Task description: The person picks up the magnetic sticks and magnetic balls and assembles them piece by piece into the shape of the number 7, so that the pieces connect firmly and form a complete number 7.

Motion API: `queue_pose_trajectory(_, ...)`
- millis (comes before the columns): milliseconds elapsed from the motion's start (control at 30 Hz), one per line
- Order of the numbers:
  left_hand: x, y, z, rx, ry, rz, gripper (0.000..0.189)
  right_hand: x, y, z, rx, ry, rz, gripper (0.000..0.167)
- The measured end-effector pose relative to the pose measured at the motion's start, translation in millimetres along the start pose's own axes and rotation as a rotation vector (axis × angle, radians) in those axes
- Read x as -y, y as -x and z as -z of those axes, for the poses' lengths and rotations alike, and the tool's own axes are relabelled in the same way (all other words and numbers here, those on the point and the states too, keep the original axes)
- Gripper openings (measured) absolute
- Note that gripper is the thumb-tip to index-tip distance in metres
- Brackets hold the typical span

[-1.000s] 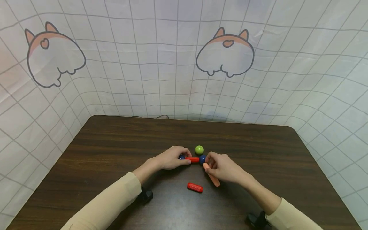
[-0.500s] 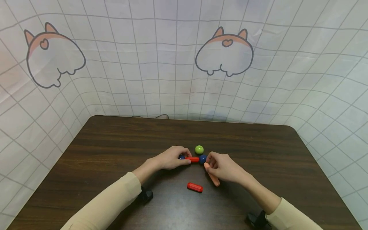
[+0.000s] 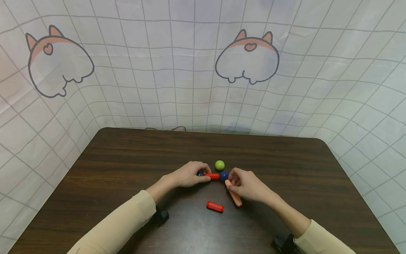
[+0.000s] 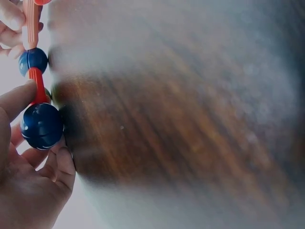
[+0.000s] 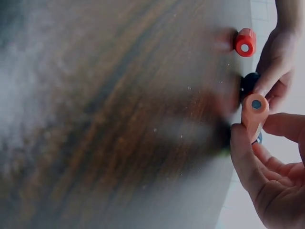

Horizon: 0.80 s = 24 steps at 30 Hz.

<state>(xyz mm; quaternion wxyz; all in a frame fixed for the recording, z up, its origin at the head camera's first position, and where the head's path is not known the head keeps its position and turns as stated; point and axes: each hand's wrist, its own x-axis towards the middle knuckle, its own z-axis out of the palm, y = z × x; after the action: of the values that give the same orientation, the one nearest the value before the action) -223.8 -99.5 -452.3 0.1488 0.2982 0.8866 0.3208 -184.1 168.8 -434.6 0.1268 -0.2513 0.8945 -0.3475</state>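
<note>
A red rod (image 3: 213,176) joins two blue balls; one blue ball (image 4: 42,126) sits at my left hand and the other blue ball (image 3: 223,176) is on the right end. My left hand (image 3: 192,174) grips the red rod near its left end, thumb in front and fingers behind. With thumb and fingers my right hand (image 3: 246,184) pinches an orange stick (image 3: 234,194), a pale round spot showing in its end (image 5: 256,105). The stick's far end is right at the right blue ball, its near end slanting toward me.
Just behind the right blue ball is a green ball (image 3: 220,165). Another red rod (image 3: 215,207) lies nearer to me on the dark wooden table (image 3: 127,158). A white gridded curtain (image 3: 184,70) hangs behind the table.
The right hand and orange stick have shifted very slightly to the right, the near end of the stick swinging a little toward the left. The left hand stays where it was.
</note>
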Motion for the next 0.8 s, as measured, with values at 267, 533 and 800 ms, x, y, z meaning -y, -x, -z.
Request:
queue_pose_trajectory(267, 0.1, 0.5, -0.1, -0.008, -0.014, -0.003, 0.016, -2.9, 0.4, -2.8, 0.012, -0.215, -0.119, 0.034)
queue_pose_trajectory(533, 0.1, 0.6, -0.3, -0.016, -0.004, -0.01, 0.015, -5.2, -0.4, -4.4, 0.043, -0.425, -0.214, 0.045)
queue_pose_trajectory(800, 1.3, -1.6, -1.2, -0.014, -0.033, -0.013, 0.017, -4.9, -1.1, -6.8, 0.056, -0.545, -0.273, 0.054)
